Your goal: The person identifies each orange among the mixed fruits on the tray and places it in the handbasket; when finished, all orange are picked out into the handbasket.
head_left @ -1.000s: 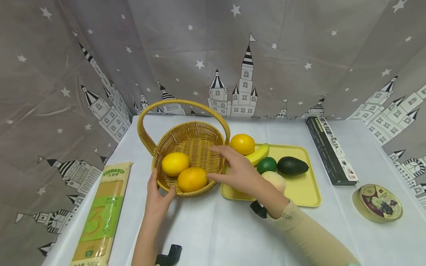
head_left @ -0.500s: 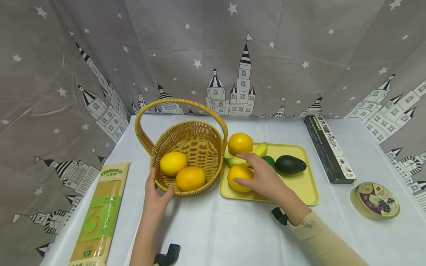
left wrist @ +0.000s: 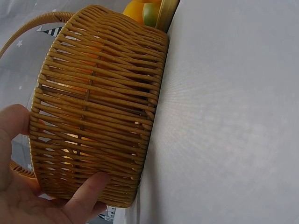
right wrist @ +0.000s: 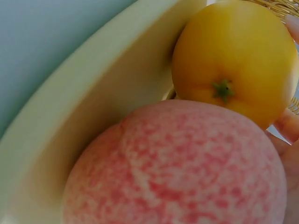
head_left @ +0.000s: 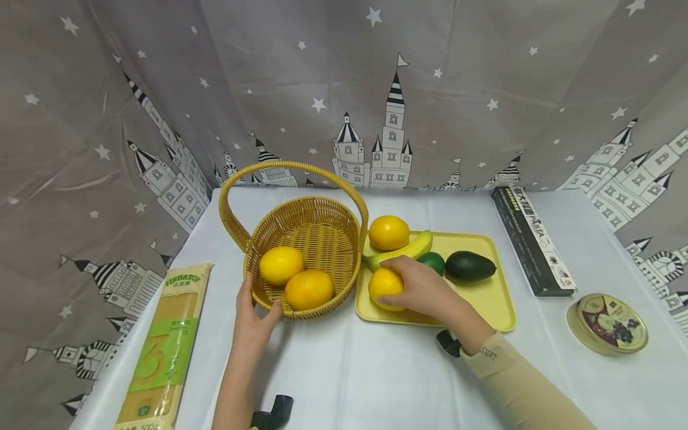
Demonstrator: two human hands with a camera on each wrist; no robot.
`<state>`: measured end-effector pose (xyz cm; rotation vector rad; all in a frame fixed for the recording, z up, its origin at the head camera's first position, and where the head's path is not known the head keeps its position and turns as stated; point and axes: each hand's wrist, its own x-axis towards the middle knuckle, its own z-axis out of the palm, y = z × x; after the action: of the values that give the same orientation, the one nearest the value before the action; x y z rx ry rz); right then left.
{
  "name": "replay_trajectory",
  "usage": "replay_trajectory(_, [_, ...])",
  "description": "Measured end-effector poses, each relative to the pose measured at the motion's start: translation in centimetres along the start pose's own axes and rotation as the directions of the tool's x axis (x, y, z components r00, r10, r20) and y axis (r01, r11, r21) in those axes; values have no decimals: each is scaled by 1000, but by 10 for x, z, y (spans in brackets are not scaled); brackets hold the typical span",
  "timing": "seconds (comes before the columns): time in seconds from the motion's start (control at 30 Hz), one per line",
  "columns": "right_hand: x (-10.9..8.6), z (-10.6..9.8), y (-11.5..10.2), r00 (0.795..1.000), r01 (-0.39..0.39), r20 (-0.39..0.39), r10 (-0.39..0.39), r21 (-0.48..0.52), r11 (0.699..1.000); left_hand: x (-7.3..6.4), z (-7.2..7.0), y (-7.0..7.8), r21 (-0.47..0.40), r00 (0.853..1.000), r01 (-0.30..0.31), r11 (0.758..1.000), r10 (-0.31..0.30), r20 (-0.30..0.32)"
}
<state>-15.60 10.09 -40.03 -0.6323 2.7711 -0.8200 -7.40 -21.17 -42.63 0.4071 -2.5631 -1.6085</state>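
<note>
My left hand point(head_left: 255, 319) holds the near-left side of a woven basket point(head_left: 301, 215) with a tall handle; in the left wrist view its thumb and fingers point(left wrist: 88, 191) lie against the wickerwork. Two yellow-orange fruits point(head_left: 310, 289) sit inside. At the near-left corner of a yellow tray point(head_left: 484, 310), my right hand point(head_left: 421, 289) grips an orange point(head_left: 384, 288) between thumb and fingers. The right wrist view shows this orange's green stem end. A pink-speckled peach point(right wrist: 177, 163) lies beside it, mostly covered by my hand in the head view.
The tray also bears a banana point(head_left: 411, 248), a dark green avocado point(head_left: 470, 266) and a round green fruit point(head_left: 432, 261). Another yellow-orange fruit point(head_left: 389, 233) is at its back-left corner. Pasta bag point(head_left: 161, 346) at left; pasta box point(head_left: 532, 239) and round tin point(head_left: 607, 324) at right.
My right hand has moved from the basket's right rim to the tray, and its fingers have closed around the orange there. The left hand stays at the basket.
</note>
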Motion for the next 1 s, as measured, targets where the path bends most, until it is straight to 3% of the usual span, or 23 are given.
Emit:
replay_trajectory(0.57, [-3,1,-1,1000,7,-28,-8,-45,999,0,0,0,-15,1000,-19,1000,19,12])
replay_trajectory(1.0, [-9,-25,-37,983,129,-133,-125,23,991,0,-1,1,-5,1000,-7,1000,7,13])
